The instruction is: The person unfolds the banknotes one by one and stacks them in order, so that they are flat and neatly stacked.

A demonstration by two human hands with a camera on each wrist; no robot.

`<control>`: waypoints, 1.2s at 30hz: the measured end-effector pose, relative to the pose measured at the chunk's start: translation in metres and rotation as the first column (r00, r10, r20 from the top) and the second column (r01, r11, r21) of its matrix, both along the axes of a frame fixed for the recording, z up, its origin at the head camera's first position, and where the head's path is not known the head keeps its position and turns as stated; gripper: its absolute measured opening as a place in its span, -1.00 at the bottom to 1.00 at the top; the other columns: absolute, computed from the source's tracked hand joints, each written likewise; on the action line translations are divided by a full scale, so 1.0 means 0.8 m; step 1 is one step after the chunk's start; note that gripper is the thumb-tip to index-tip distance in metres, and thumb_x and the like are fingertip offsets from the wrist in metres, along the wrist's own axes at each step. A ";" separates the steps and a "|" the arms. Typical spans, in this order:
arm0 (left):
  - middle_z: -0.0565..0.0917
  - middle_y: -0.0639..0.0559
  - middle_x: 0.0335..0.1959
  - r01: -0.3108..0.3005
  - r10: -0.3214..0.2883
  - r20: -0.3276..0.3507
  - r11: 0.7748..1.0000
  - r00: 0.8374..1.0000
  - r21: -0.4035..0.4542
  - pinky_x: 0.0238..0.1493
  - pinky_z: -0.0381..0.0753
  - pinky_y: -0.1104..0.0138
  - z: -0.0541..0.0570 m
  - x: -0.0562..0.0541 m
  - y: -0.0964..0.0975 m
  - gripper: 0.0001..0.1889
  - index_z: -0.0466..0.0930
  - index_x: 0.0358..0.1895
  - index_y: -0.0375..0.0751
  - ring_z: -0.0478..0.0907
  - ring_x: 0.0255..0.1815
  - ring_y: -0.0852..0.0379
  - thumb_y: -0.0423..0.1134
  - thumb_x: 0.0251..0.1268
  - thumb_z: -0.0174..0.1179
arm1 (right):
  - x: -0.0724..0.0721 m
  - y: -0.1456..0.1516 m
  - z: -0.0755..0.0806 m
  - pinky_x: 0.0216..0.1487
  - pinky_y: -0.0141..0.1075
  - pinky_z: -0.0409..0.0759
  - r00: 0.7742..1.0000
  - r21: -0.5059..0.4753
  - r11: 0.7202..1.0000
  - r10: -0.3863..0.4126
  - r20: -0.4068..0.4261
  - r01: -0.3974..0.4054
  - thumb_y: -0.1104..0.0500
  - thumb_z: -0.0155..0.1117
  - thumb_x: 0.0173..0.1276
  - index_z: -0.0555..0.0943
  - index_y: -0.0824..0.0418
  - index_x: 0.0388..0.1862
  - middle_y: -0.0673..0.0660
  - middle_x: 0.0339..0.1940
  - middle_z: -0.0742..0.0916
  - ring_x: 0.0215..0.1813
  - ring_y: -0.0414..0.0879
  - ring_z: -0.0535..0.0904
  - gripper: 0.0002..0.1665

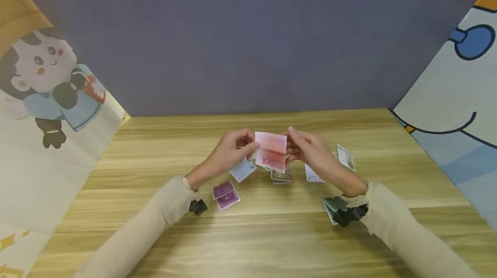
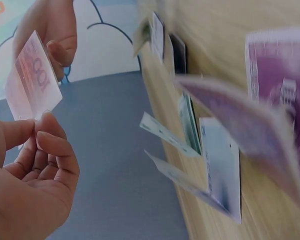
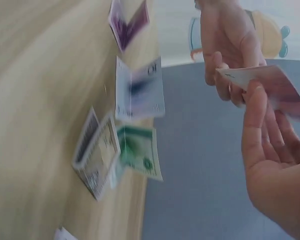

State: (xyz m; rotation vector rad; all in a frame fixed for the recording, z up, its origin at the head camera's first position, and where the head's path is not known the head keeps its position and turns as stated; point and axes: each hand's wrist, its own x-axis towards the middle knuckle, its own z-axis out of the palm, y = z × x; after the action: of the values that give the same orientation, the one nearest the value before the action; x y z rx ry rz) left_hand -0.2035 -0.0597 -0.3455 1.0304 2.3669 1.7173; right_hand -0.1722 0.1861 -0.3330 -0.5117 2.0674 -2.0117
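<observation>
A folded red banknote (image 1: 271, 150) marked 100 is held up over the table, its crease running across the middle. My left hand (image 1: 233, 146) pinches its left edge between thumb and forefinger. At the opposite edge, my right hand (image 1: 312, 150) grips the note between thumb and fingers. The left wrist view shows the red banknote (image 2: 34, 82) bent along its crease, between the two hands. Below the hands lie a pale blue banknote (image 1: 243, 171), a brown one (image 1: 281, 176) and a green one (image 3: 140, 152), all folded and partly standing up.
A folded purple banknote (image 1: 226, 195) lies near my left wrist. To the right are a pale lilac note (image 1: 313, 175), a whitish one (image 1: 345, 157) and a greenish one (image 1: 329, 211) partly under the right wrist camera. A grey wall (image 1: 248, 45) borders the wooden table (image 1: 256, 239).
</observation>
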 end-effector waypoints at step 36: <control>0.45 0.17 -0.59 -0.111 0.045 -0.281 0.968 0.959 -0.225 -0.63 0.37 0.51 -0.012 0.105 -0.007 -0.80 0.51 -0.46 -0.14 0.31 -0.59 0.36 -0.32 0.29 0.33 | 0.111 -0.043 -0.037 0.10 -0.23 0.60 0.955 -0.087 0.994 -0.034 0.295 0.062 0.18 -0.21 0.63 0.25 0.52 0.38 0.20 0.10 0.61 0.08 -0.09 0.58 -0.48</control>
State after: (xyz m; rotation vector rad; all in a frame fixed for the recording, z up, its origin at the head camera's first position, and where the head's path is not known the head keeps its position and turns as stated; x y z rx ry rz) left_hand -0.1199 -0.0652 -0.3548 1.2146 2.7332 1.3366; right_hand -0.0838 0.1516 -0.3625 -0.1645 1.8306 -2.0754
